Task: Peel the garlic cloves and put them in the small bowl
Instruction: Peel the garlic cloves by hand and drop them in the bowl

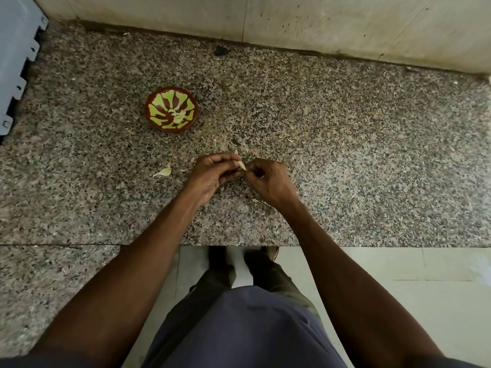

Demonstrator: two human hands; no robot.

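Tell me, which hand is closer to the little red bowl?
Left. The left hand sits just below and right of the small bowl; the right hand is farther right, beyond the garlic clove.

The bowl [172, 109] is patterned in red-brown with yellow-green petals; the counter [345, 155] is speckled in grey, pink and black.

A speckled granite countertop [345, 155] runs beneath a stained pale wall [318, 19], with a grey notched plastic object [16, 62] at its far-left edge and floor tiles [398, 301] below.
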